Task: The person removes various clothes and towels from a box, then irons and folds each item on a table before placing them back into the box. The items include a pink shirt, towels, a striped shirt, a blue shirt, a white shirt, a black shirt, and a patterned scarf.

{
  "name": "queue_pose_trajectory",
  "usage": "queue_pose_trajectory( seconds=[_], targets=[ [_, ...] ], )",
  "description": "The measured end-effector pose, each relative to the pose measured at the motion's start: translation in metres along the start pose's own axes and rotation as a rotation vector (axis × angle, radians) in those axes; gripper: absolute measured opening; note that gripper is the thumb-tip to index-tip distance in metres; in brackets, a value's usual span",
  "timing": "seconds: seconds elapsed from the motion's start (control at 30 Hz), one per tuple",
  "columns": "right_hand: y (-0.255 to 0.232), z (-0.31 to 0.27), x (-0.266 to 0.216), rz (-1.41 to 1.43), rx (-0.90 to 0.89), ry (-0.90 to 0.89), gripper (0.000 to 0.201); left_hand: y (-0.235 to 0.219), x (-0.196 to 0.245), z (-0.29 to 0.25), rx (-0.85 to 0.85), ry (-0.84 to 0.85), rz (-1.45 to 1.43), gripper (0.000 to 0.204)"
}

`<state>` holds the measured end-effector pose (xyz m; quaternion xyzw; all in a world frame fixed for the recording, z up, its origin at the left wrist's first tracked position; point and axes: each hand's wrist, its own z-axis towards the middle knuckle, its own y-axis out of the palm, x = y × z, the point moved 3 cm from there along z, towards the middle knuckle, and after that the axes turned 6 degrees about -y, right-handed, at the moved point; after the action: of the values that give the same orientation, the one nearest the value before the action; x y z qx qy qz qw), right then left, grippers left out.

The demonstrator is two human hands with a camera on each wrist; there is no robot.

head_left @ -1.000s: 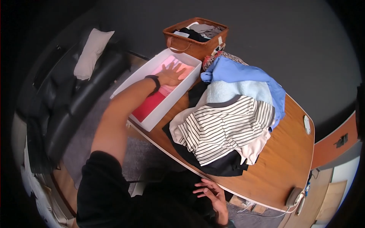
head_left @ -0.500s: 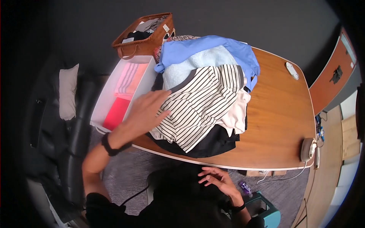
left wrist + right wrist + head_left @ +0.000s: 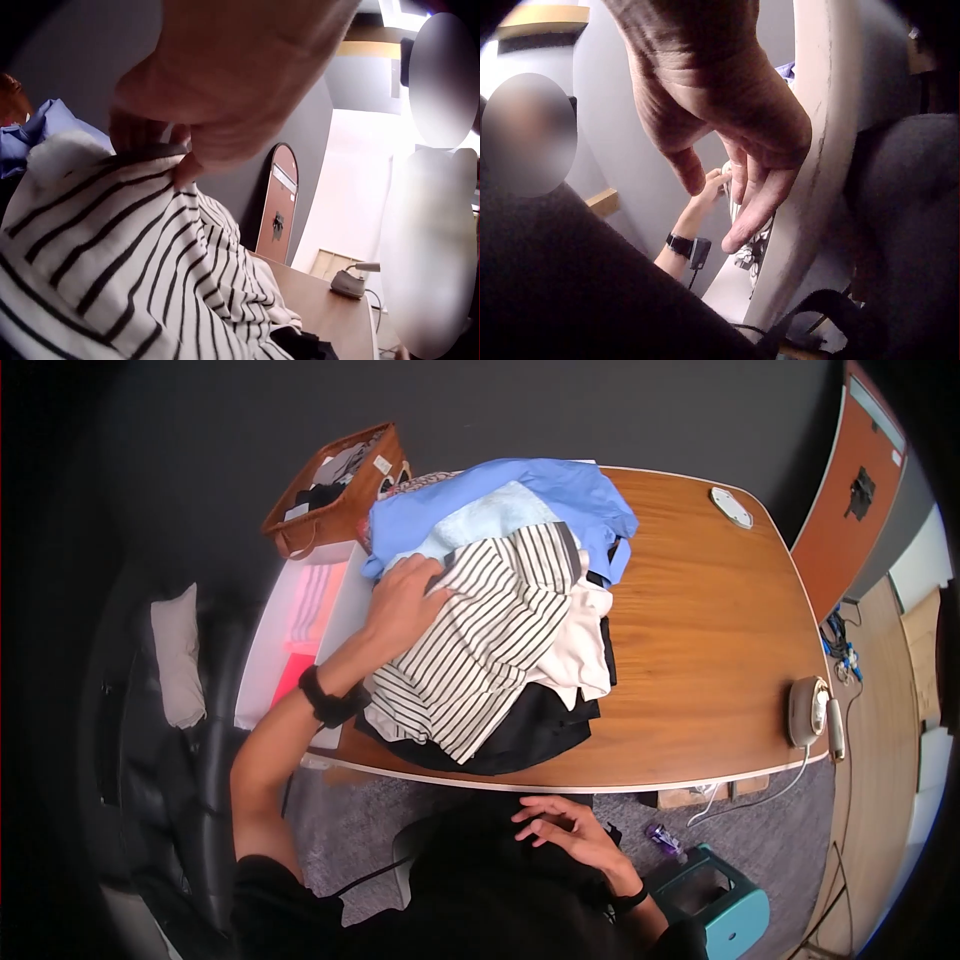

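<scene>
A striped shirt (image 3: 480, 630) lies on top of a heap of clothes on the wooden table. My left hand (image 3: 402, 610) pinches the shirt's dark neckband at its left side; in the left wrist view, thumb and fingers of the left hand (image 3: 217, 97) close on the band, lifting the striped cloth (image 3: 127, 240) a little. Under the shirt are a light blue fuzzy garment (image 3: 490, 520), a blue garment (image 3: 590, 500), a pale pink one (image 3: 580, 645) and a black one (image 3: 535, 735). My right hand (image 3: 575, 835) hangs before the table's front edge, fingers loosely bent, holding nothing.
Left of the heap, a white box (image 3: 262, 660) holds folded pink and red cloths. Behind it stands a brown basket (image 3: 340, 510) of clothes. A corded beige appliance (image 3: 808, 712) sits at the table's right corner, a white object (image 3: 732, 507) at the back right. A teal stool (image 3: 735, 910) is below.
My left hand has left the folded cloths in the white box, moved right to the heap and taken hold of the striped shirt's neckband. The head view has turned rightward. My right hand stays empty.
</scene>
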<state>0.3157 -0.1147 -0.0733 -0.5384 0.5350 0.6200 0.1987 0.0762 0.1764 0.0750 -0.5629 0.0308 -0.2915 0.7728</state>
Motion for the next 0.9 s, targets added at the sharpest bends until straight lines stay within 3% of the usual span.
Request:
queue_pose_trajectory(
  seconds=[0.1, 0.4, 0.6, 0.7, 0.83, 0.9],
  targets=[
    [-0.011, -0.006, -0.015, -0.036, 0.044, -0.041, 0.041, -0.024, 0.022, -0.002, -0.075, -0.194, -0.253, 0.024],
    [-0.035, -0.01, -0.11, -0.437, 0.299, -0.3, 0.035, -0.09, 0.12, 0.001, -0.063, 0.247, -0.158, 0.015],
    [-0.011, -0.009, -0.178, -1.123, 0.484, -0.874, 0.069, -0.108, 0.192, -0.031, -0.419, 0.577, -0.364, 0.014],
    [0.002, -0.011, -0.181, -1.179, 0.417, -0.982, 0.085, -0.099, 0.215, -0.062, -0.605, 0.677, -0.434, 0.017],
    [-0.021, -0.029, -0.143, -0.987, 0.011, -0.848, 0.051, -0.086, 0.22, -0.093, -0.852, 0.716, -0.459, 0.044],
    [-0.021, -0.059, -0.142, -0.71, 0.102, -0.587, 0.032, -0.091, 0.22, -0.089, -1.019, 0.556, -0.438, 0.059]
  ],
)
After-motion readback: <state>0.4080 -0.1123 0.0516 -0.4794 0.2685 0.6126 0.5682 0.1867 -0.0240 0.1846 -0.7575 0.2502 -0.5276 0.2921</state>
